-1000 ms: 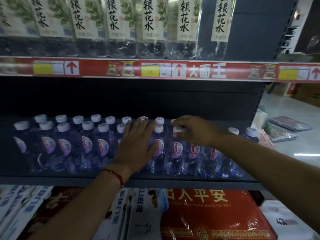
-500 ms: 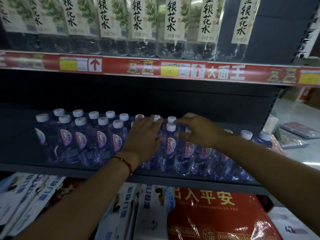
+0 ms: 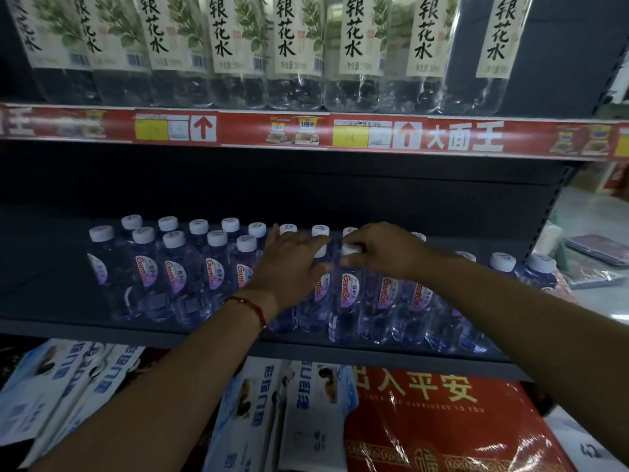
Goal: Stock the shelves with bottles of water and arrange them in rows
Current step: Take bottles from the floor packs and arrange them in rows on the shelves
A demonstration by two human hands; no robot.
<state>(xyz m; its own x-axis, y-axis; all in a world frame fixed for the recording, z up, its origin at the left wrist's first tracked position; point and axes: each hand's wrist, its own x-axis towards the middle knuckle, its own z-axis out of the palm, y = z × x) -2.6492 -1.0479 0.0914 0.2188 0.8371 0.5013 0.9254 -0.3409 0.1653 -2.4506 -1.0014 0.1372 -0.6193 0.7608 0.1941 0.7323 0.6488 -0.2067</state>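
The left hand (image 3: pixel 289 267) lies flat with straight fingers on top of the small water bottles (image 3: pixel 177 274), pressing on their white caps. A thin red string (image 3: pixel 253 306) goes round that wrist. The right hand (image 3: pixel 384 250) is curled, and its fingertips pinch the round white cap of one front bottle (image 3: pixel 347 301), which stands just beside the left hand.

The small bottles are clear, smooth plastic with a purple tint and shiny labels with red letters. They stand upright in two rows on the dark shelf (image 3: pixel 51 267), from left of the middle over to the right end. The shelf is flat and dull grey, and its left part is bare.

Above it runs a red price strip (image 3: pixel 306 131) with yellow tags and white arrows. On the shelf above stand tall clear bottles (image 3: pixel 292 49) with pale labels showing green leaves and black letters. Below the dark shelf lie blue and white packs (image 3: pixel 299 413) and a shiny red bag (image 3: pixel 442 424) with gold letters. At the far right is a pale floor (image 3: pixel 589 216) with flat wrapped packs on it.

Compared with a second ago, both hands have stayed on the same bottles. The left fingers now reach closer to the right hand. The camera has turned left, so the shelf sits more to the right.
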